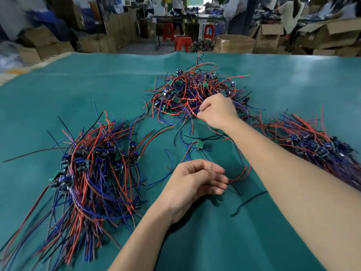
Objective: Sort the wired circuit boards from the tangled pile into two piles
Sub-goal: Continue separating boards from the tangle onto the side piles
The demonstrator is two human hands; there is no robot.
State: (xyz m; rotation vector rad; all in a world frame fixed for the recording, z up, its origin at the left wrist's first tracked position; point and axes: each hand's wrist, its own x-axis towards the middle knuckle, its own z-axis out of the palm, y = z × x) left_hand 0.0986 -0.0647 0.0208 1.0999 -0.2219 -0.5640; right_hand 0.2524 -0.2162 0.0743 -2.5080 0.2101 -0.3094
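Note:
A tangled pile (192,90) of small green circuit boards with red, blue and black wires lies at the middle back of the green table cover (78,85). My right hand (217,111) reaches to its near edge and pinches a red wire from it. A sorted pile (93,163) lies at the left, another sorted pile (312,139) at the right behind my right forearm. A single green board (199,144) with wires lies between my hands. My left hand (197,180) hovers low with fingers loosely curled, its fingertips at the ends of a red and a black wire.
A loose black wire (248,202) lies near the front under my right forearm. Beyond the table's far edge stand cardboard boxes (269,34), red stools (182,43) and several people at a workbench.

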